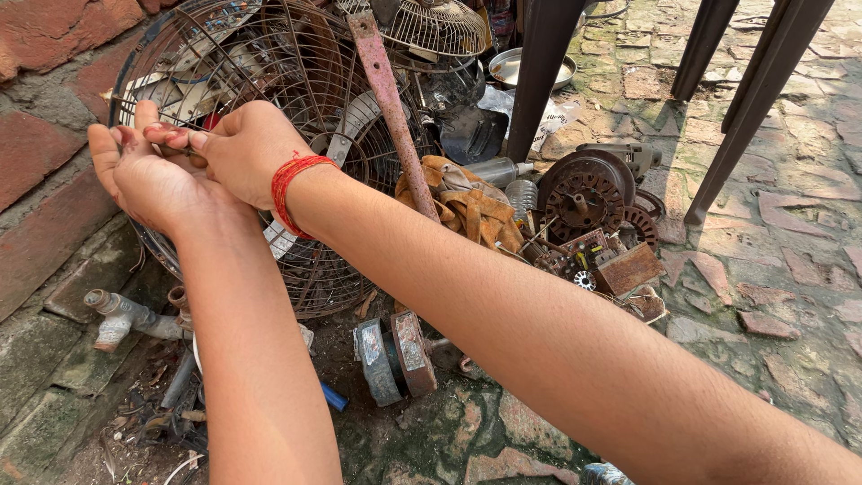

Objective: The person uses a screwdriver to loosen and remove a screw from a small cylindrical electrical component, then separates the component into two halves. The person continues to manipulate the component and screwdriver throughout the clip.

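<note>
While I lean over the scrap pile, both my hands meet at the upper left rim of the rusty fan guard.

Fan guard (296, 81): a round cage of rusted wire, tilted on edge against the brick wall (45, 108), its lower rim down on the ground; it lies directly behind and under my hands.
Left hand (148, 175): palm turned toward me, fingers raised and half open, pressed against the guard's outer ring at its left edge; whether it grips the ring I cannot tell.
Right hand (242, 148): curled narrow, fingertips pinched together just beside the left hand's fingers at the same stretch of rim; what they pinch is too small to make out.
Red thread (296, 184): wound several times around my right wrist.
Rusty bar (391, 108): a flat reddish strip leaning across the guard's right side, well right of my hands.
Leather glove (467, 207): tan and crumpled, lying right of the guard beyond my right forearm.
Motor parts (584, 198): a dark round housing and rusted rotor pieces heaped near the glove.
Second fan guard (431, 27): lighter wire, at the top of the pile.
Pipe fitting (117, 314): grey, down by the wall under my left forearm.
Ground: mossy brick paving (781, 269).
</note>
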